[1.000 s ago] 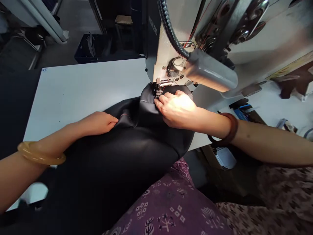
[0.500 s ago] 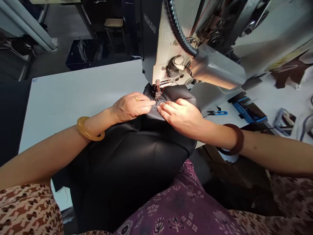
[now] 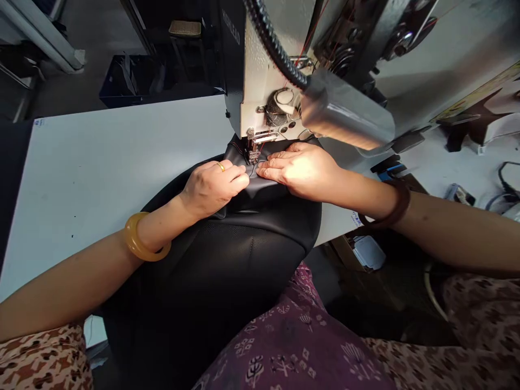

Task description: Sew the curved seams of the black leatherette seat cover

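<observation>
**A:** Head view, the only one. Where does the work lie?

**B:** A black leatherette piece [image 3: 211,271] lies over the near edge of the white table [image 3: 101,173], and its far end is bunched under the presser foot [image 3: 252,153] of a Highlead sewing machine [image 3: 268,103], toward the table's right side. The lower part of the piece drops off the edge toward the person's patterned lap [image 3: 284,341].

**A:** State of the grip?

**B:** The left hand [image 3: 213,188] sits just beside the foot, its fingers curled down onto the leatherette. It is a narrow hold at most; pinch or plain press, I cannot tell. The right hand [image 3: 298,170] lies flat on the material with its fingers spread, pressing, with no pinch. The two sets of fingertips nearly meet, with a raised fold of leatherette between them. A metal lamp [image 3: 345,111] throws light on the right hand.

**A:** Step in hand?

**B:** My judgement: sewing a seam on a curved panel, with the material being guided by hand at the foot. Whether the needle is in the material is hidden.

**A:** And what does the next move call for?

**B:** Going by the lie, the fold ahead of the foot needs flattening, with even pressure from both hands on either side of the seam line, so that the bunched leatherette does not pucker under the foot.
</observation>
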The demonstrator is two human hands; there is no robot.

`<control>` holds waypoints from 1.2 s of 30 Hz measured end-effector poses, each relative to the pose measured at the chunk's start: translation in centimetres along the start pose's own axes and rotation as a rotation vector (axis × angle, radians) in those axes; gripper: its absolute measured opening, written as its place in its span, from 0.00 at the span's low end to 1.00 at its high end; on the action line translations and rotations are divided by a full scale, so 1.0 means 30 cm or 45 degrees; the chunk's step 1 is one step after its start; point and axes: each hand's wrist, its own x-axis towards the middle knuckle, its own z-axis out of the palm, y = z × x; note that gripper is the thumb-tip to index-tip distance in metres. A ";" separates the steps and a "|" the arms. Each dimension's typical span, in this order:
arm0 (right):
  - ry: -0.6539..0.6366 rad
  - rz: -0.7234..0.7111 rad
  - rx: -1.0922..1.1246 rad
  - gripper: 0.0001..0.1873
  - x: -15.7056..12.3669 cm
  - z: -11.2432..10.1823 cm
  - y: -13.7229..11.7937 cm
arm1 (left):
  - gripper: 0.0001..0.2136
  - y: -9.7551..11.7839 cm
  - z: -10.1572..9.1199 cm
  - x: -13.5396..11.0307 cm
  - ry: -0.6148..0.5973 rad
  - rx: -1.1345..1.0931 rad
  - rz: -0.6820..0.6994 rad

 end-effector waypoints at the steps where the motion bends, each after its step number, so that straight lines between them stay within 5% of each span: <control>1: -0.008 -0.019 -0.006 0.20 0.002 -0.003 0.004 | 0.11 0.003 -0.001 0.001 -0.026 -0.007 -0.019; 10: -0.099 -0.074 0.006 0.21 0.021 -0.028 0.039 | 0.15 0.034 -0.015 0.029 -0.169 -0.002 -0.102; 16: -0.071 0.080 -0.074 0.20 -0.006 -0.014 -0.087 | 0.17 -0.041 -0.004 0.045 -0.285 -0.100 0.078; 20: 0.065 0.098 -0.100 0.22 -0.025 0.024 -0.133 | 0.12 -0.107 0.016 0.013 -0.200 -0.245 0.262; 26: 0.210 0.094 -0.028 0.36 -0.025 0.067 -0.110 | 0.14 -0.064 0.039 -0.037 -0.073 -0.135 0.137; 36: 0.057 0.087 0.033 0.30 -0.002 0.040 -0.054 | 0.11 -0.009 0.006 0.005 0.085 0.048 0.077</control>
